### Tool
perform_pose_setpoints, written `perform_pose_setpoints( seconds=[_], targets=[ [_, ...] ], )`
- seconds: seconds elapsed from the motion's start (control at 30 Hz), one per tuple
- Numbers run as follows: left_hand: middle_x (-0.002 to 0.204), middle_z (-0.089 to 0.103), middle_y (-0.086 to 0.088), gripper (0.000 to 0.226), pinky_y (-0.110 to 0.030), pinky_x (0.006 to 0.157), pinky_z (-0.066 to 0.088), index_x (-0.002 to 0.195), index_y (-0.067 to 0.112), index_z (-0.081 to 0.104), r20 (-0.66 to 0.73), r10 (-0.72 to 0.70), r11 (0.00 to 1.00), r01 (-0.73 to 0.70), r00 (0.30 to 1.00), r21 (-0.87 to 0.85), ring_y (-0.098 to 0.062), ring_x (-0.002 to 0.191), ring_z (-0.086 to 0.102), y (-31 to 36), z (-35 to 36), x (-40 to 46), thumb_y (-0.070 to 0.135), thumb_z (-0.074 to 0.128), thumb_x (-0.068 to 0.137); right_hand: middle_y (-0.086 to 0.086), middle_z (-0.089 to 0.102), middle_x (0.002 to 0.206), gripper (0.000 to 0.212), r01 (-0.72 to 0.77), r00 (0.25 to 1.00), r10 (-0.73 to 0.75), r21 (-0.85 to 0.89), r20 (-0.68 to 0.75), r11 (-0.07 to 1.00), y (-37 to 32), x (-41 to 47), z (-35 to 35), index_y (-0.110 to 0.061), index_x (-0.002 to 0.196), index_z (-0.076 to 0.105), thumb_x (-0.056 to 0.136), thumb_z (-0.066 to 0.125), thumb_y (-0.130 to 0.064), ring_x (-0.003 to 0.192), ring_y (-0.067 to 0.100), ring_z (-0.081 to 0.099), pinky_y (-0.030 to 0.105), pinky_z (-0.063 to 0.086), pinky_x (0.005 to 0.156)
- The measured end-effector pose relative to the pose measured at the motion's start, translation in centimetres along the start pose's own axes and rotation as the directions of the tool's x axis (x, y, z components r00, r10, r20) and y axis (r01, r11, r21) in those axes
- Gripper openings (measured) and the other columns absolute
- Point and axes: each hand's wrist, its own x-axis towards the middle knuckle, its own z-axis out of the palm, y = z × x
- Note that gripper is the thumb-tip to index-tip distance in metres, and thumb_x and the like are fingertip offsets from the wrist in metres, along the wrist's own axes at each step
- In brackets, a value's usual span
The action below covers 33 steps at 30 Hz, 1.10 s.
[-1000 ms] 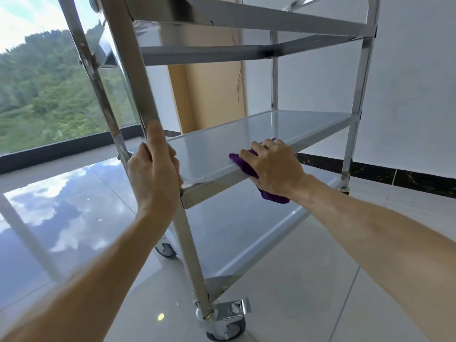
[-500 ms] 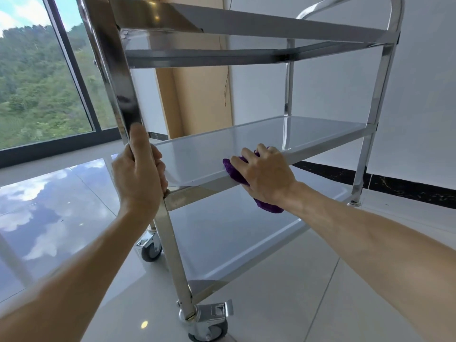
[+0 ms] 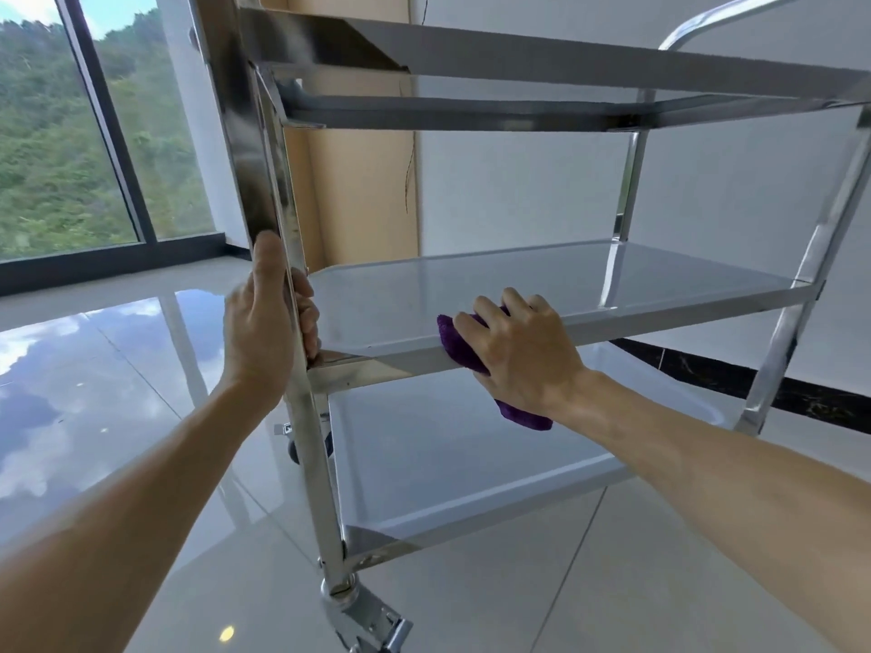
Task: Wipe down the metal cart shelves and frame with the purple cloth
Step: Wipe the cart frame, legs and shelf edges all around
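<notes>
- Holding the purple cloth (image 3: 459, 344), the right hand (image 3: 523, 353) has its fingers (image 3: 488, 318) curled over the top of it and presses it on the front edge of the middle shelf (image 3: 542, 282).
- The cloth is bunched up. One part sits on top of the shelf edge, by the fingertips. Another part hangs down below the edge, under the wrist.
- The left hand (image 3: 264, 322) grips the front post (image 3: 283, 228) of the metal cart (image 3: 612, 73), just above the corner of the middle shelf. Its fingers wrap round the post and the thumb points up along it. I think it keeps the cart from rolling.
- The middle shelf is long from side to side. It runs from the front post away to the right and a bit back, toward the white wall (image 3: 707, 190).
- The cart stands straight up on its wheels. Its posts go up and down.
- How far along? I think the job is in the middle. The cloth is on the near part of the middle shelf now.
- The shelf looks shiny all over, so I cannot tell which parts are clean yet.
- The bottom shelf (image 3: 447, 454), the top rails and the far posts have no cloth on them now. They may be left to do.
</notes>
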Motion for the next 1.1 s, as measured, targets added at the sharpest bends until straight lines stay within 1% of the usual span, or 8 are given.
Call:
perform_pose_setpoints(
  seconds=[0.17,0.33,0.47,0.8,0.9,0.97,1.03,1.1],
  targets=[
    [0.049,0.041,-0.002,0.064,-0.027,0.045,0.036,0.056,0.022,0.047,0.039,-0.032,0.998,0.034,0.999,-0.054,-0.020,0.042,0.036,0.0,2.5,-0.5,0.077,0.038,0.086,0.008,0.060,0.084,0.042,-0.021,0.999,0.021,-0.017,-0.032,1.000,2.1,-2.3,-0.2,-0.010,0.099,0.059,0.064,0.079,-0.025,0.070,0.031,0.053,0.037,0.044,0.058],
    [0.052,0.043,-0.004,0.060,-0.026,0.043,0.038,0.067,0.015,0.048,0.102,0.019,0.998,-0.012,0.995,-0.066,-0.019,0.043,0.038,-0.2,5.6,-1.1,0.064,0.033,0.097,0.010,0.060,0.089,0.046,-0.064,0.998,0.063,-0.042,-0.014,0.997,4.6,-4.7,-0.1,-0.010,0.103,0.058,0.066,0.080,-0.027,0.074,0.033,0.054,0.040,0.046,0.061],
    [0.052,0.046,-0.003,0.061,-0.027,0.045,0.040,0.079,0.006,0.051,0.161,-0.005,0.996,0.020,0.987,-0.088,-0.018,0.044,0.041,-0.4,8.2,-1.3,0.059,0.031,0.100,0.014,0.059,0.089,0.048,-0.117,0.992,0.119,-0.047,0.044,0.992,6.3,-6.1,-0.2,-0.008,0.105,0.059,0.066,0.082,-0.024,0.074,0.034,0.055,0.042,0.048,0.063],
    [0.062,0.054,-0.005,0.055,-0.032,0.051,0.046,0.080,0.013,0.053,0.268,-0.012,0.994,0.040,0.963,-0.099,-0.021,0.050,0.050,-1.7,13.3,-1.2,0.061,0.034,0.098,0.018,0.057,0.098,0.047,-0.250,0.965,0.252,-0.027,0.072,0.968,10.0,-9.1,0.3,-0.005,0.114,0.057,0.073,0.079,-0.017,0.082,0.038,0.051,0.049,0.046,0.073],
    [0.069,0.059,-0.001,0.057,-0.033,0.063,0.049,0.078,0.015,0.059,0.300,-0.035,0.998,0.047,0.953,-0.031,-0.015,0.061,0.056,-2.3,14.0,-0.8,0.062,0.032,0.098,0.019,0.054,0.100,0.047,-0.281,0.957,0.279,0.028,0.077,0.959,10.5,-9.8,0.4,-0.005,0.116,0.057,0.075,0.077,-0.013,0.084,0.038,0.048,0.050,0.046,0.075],
    [0.074,0.059,0.001,0.058,-0.026,0.064,0.049,0.081,0.015,0.060,0.322,-0.049,0.999,0.045,0.945,0.022,-0.011,0.065,0.055,-3.2,14.0,-1.0,0.063,0.031,0.097,0.019,0.053,0.101,0.051,-0.294,0.956,0.290,0.095,0.048,0.951,10.6,-10.5,0.3,-0.007,0.122,0.057,0.075,0.077,-0.010,0.085,0.037,0.047,0.050,0.046,0.078],
    [0.074,0.052,0.001,0.058,-0.019,0.061,0.044,0.084,0.013,0.055,0.361,-0.037,0.994,-0.003,0.932,0.109,-0.006,0.063,0.048,-4.5,13.8,-1.7,0.063,0.029,0.097,0.018,0.054,0.109,0.057,-0.273,0.961,0.275,0.169,0.010,0.947,10.3,-11.4,0.3,-0.009,0.130,0.055,0.077,0.077,-0.009,0.090,0.038,0.047,0.050,0.045,0.086],
    [0.073,0.041,0.006,0.056,-0.019,0.061,0.036,0.083,0.016,0.045,0.375,-0.049,0.976,-0.036,0.926,0.216,-0.001,0.058,0.039,-6.2,13.2,-2.7,0.067,0.029,0.095,0.019,0.053,0.120,0.060,-0.209,0.975,0.222,0.234,-0.029,0.950,9.9,-12.5,0.3,-0.008,0.134,0.054,0.078,0.075,-0.005,0.103,0.040,0.049,0.050,0.043,0.097]
  ],
)
